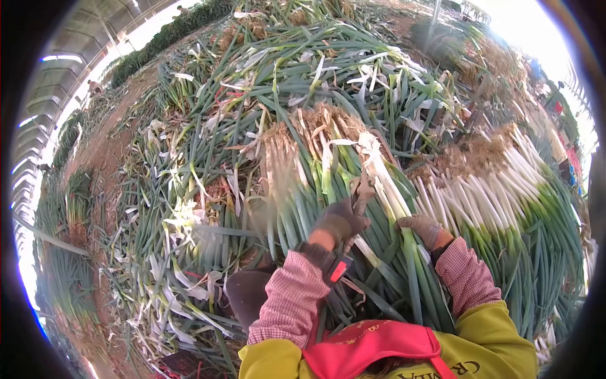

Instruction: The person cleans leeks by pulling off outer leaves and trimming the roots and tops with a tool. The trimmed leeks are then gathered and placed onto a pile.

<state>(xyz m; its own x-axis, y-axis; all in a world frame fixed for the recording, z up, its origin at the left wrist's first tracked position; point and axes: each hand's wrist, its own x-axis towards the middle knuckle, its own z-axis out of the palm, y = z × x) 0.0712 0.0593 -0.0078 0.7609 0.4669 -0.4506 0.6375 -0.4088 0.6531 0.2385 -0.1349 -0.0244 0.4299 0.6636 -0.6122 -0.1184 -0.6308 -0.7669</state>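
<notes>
- A small bunch of green onions [392, 197] is held by the gloved right hand [424, 230], its fingers closed around the stalks where white turns to green.
- The bunch is tilted in front of the person, its pale ends pointed away and its leaves trailed toward the body.
- The gloved left hand [344, 221] is placed just left of the bunch, its fingers bent; whether anything is gripped by them cannot be told.
- A brownish piece [362, 189] is seen beyond the left fingers, but it cannot be identified.
- A device with a red face [339, 271] is worn at the left wrist.
- More onions [278, 180] are laid left of the held bunch, with roots pointed away.
- At the right, a broad row of white-stalked onions [483, 205] is laid side by side.
- Beyond the hands, a tangled heap of leaves [297, 72] is spread.
- Checked sleeves [291, 290] and a red cloth [372, 346] are worn.
</notes>
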